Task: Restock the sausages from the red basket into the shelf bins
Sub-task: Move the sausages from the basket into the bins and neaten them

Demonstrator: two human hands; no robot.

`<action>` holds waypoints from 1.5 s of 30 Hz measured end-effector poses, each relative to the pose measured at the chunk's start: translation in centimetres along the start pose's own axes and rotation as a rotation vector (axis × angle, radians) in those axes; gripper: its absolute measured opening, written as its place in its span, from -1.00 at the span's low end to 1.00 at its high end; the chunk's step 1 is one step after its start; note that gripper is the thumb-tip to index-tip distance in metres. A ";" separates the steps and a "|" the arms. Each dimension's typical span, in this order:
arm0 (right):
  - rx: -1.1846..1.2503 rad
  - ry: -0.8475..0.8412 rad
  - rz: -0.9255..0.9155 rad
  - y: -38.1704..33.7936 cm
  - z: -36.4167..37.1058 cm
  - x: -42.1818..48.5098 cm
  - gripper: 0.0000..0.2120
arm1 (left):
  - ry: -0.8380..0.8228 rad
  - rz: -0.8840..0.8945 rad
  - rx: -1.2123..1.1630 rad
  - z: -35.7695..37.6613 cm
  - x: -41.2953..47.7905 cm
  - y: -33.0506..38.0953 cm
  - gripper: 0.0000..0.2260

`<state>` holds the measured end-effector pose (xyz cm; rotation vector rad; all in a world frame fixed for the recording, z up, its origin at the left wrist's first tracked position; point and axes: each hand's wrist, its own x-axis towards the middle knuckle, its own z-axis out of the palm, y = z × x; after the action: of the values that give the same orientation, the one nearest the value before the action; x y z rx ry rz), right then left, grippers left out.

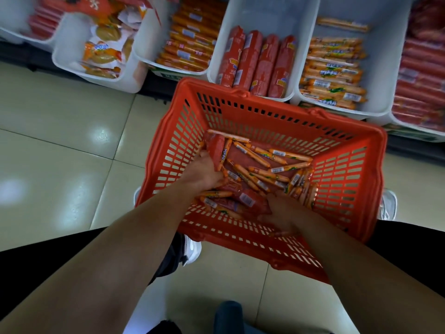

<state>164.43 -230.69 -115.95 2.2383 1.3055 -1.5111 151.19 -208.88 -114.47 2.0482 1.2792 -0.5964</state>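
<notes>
Starting at 9 o'clock in my feed, the white bins along the shelf hold snack packs (101, 49), then orange sausages (190, 42). The next bin (262, 13) holds four fat red ones side by side, their long axes running roughly 12 to 6, with bare space behind them. The bin of thin orange sticks (382, 68) at 1 o'clock has them stacked crosswise, 9 to 3, with room left at the back.

Below the bins sits the red basket (277, 109), on the floor as far as I can see, and all the stock to be moved is inside it. I judge the job is far from finished, since many thin orange sausages (262, 162) lie on the basket bottom. They point every way, though several run from 10 to 4 o'clock.

My left hand (204, 171) is at the basket's 9 o'clock wall. Its fingers look curled around the lower end of a fat red sausage (216, 147), which stands nearly upright with its long axis close to 12 to 6. A thin stick or two seems caught up beside it.

My right hand (281, 209) is down at the near wall, about 6 o'clock in the basket, touching flat red packs (245, 198). It is blurred, so I cannot tell whether it is spread or pinching.
</notes>
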 end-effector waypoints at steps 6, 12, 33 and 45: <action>0.279 0.232 0.084 0.5 -4.0 -3.5 -0.34 | 0.012 0.111 -0.010 -3.7 -3.7 0.3 -0.41; 0.465 0.406 0.014 -2.1 -11.2 -8.1 -0.47 | 0.107 0.254 0.012 -10.7 -9.5 2.7 -0.51; 0.731 0.897 0.150 -5.1 -25.2 -0.2 -0.48 | 0.147 0.380 -0.025 -17.8 -3.7 6.8 -0.47; 0.331 0.953 0.124 -5.0 -21.7 3.6 -0.65 | 0.297 0.263 -0.094 -17.7 4.6 13.1 -0.42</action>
<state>176.12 -213.82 -106.70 3.3797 1.0615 -0.6043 165.68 -197.42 -101.63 2.2349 1.1443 -0.1129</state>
